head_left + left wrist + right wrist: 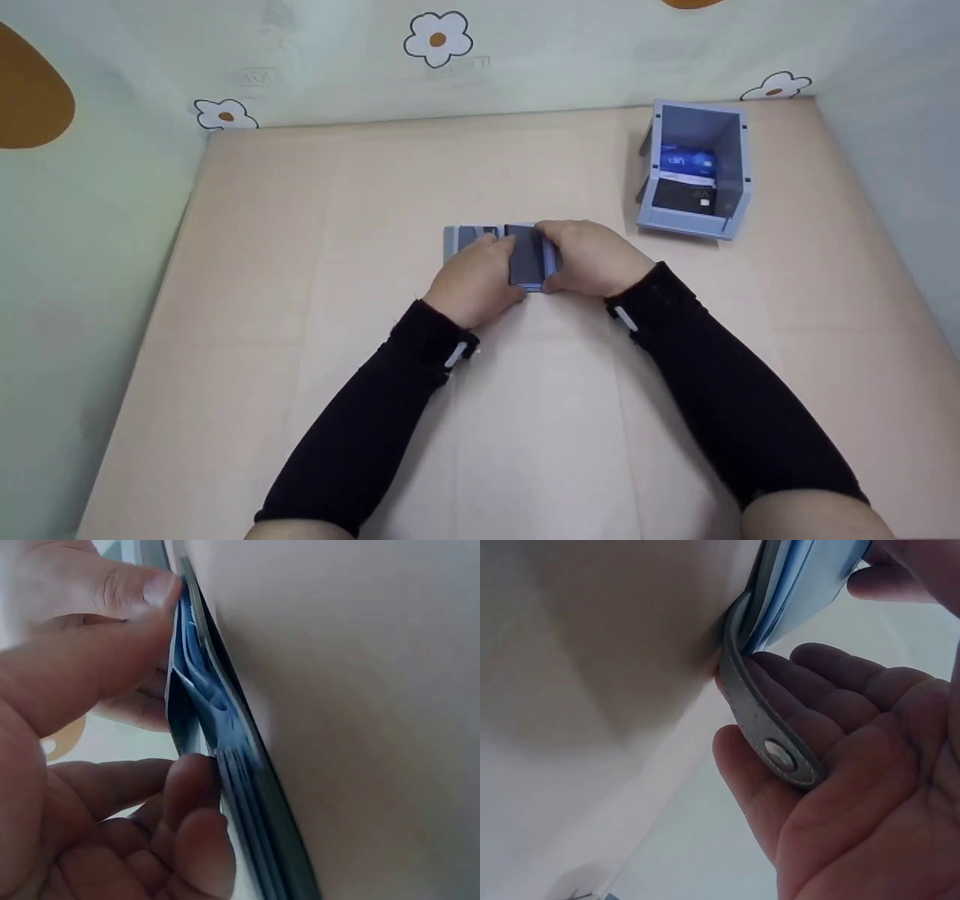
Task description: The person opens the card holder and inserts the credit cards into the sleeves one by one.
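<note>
A grey card wallet (pixel 526 255) lies spread on the table between both hands, with blue inner sleeves (pixel 206 694) fanned at its edge in the left wrist view. My left hand (pixel 476 281) holds its middle part, the thumb at the edge of a dark grey leaf. From the other side my right hand (pixel 596 259) grips the wallet's right end, thumb and finger at opposite edges. A strap with a metal snap (pixel 769 739) hangs loose over the right palm in the right wrist view. Part of the wallet is hidden under the hands.
A blue-grey plastic bin (pixel 686 225) stands at the back right, with a blue VIP card (pixel 686 160) and a black VIP card (pixel 679 197) inside. The table (pixel 300 262) has a pale pink cover. Flower-printed walls (pixel 330 67) border its back and sides.
</note>
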### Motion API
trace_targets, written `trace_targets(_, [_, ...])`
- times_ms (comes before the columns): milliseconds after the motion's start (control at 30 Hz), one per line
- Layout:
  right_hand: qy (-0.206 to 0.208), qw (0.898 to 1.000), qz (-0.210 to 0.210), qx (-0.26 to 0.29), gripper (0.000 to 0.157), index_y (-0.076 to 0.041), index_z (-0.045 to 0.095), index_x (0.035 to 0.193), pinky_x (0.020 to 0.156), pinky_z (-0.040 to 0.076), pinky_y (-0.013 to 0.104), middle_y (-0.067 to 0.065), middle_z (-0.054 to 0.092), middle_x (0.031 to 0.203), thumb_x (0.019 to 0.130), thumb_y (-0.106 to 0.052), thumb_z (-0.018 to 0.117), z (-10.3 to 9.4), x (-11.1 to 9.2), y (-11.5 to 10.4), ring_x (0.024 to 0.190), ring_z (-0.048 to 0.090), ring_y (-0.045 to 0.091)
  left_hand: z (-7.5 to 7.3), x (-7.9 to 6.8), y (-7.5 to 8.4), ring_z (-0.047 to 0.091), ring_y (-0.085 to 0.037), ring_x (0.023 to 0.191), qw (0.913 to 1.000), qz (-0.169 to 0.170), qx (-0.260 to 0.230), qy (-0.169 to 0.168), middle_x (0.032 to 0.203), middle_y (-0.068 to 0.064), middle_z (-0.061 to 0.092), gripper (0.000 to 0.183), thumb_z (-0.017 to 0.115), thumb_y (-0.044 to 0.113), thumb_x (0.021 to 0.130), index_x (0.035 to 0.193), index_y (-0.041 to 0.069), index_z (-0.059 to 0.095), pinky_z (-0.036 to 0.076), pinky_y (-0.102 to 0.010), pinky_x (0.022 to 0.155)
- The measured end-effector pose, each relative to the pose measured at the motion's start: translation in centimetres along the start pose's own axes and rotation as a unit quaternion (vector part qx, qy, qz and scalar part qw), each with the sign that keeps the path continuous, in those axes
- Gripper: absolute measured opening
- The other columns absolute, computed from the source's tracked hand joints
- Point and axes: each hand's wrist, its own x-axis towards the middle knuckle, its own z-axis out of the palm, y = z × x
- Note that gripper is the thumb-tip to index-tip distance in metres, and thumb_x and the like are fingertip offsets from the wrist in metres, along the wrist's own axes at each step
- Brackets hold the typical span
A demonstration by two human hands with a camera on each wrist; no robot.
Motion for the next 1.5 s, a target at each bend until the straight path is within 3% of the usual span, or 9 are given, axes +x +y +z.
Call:
trace_targets(200, [-0.010,1.000,-0.002,-0.002,0.084,0.001,0.050,0.151,0.112,0.048,0.050,0.022,0.066,0.140,0.079,-0.016,0.088,-0.23,-0.13,0.13,0.125,0.065,0.038,0.06,-0.02,0.51,0.064,-0.029,0.126,0.9991,0.000,0.040,0.011,0.140,-0.021,0.064,0.073,0.081,0.027,0.093,0.151,-0.005,0.051,0.052,-0.043,0.109])
trace_targets(500, [-0.010,1.000,0.006,0.003,0.088,0.000,0.045,0.155,0.113,0.048,0.052,0.024,0.063,0.144,0.080,-0.019,0.088,-0.28,-0.17,0.07,0.128,0.063,0.040,0.14,0.05,0.49,0.066,-0.030,0.120,0.9987,0.000,0.045,0.021,0.133,-0.021,0.067,0.061,0.076,0.024,0.096,0.146,-0.004,0.057,0.054,-0.044,0.106])
trace_targets(767, [-0.002,1.000,0.017,0.004,0.092,0.001,0.042,0.157,0.113,0.047,0.051,0.026,0.062,0.144,0.079,-0.018,0.088,-0.25,-0.22,0.13,0.128,0.063,0.040,0.12,0.23,0.29,0.065,-0.030,0.113,0.9985,0.021,0.046,0.024,0.126,-0.019,0.071,0.052,0.073,0.024,0.096,0.140,-0.002,0.063,0.055,-0.044,0.100])
trace_targets(1200, [0.007,1.000,0.020,-0.002,0.091,-0.001,0.043,0.155,0.108,0.050,0.051,0.024,0.066,0.138,0.079,-0.022,0.088,-0.09,-0.25,0.17,0.119,0.066,0.038,0.09,0.36,0.24,0.066,-0.031,0.112,0.9988,0.011,0.035,0.033,0.130,-0.021,0.066,0.062,0.080,0.031,0.092,0.142,-0.001,0.062,0.057,-0.045,0.099])
trace_targets(1500, [0.011,1.000,0.006,-0.009,0.091,0.000,0.043,0.155,0.112,0.048,0.051,0.025,0.065,0.140,0.082,-0.028,0.088,-0.03,-0.35,0.06,0.125,0.065,0.038,0.00,0.34,0.20,0.067,-0.030,0.113,0.9994,-0.010,0.023,0.025,0.138,-0.020,0.062,0.081,0.084,0.040,0.087,0.150,0.001,0.053,0.057,-0.047,0.099])
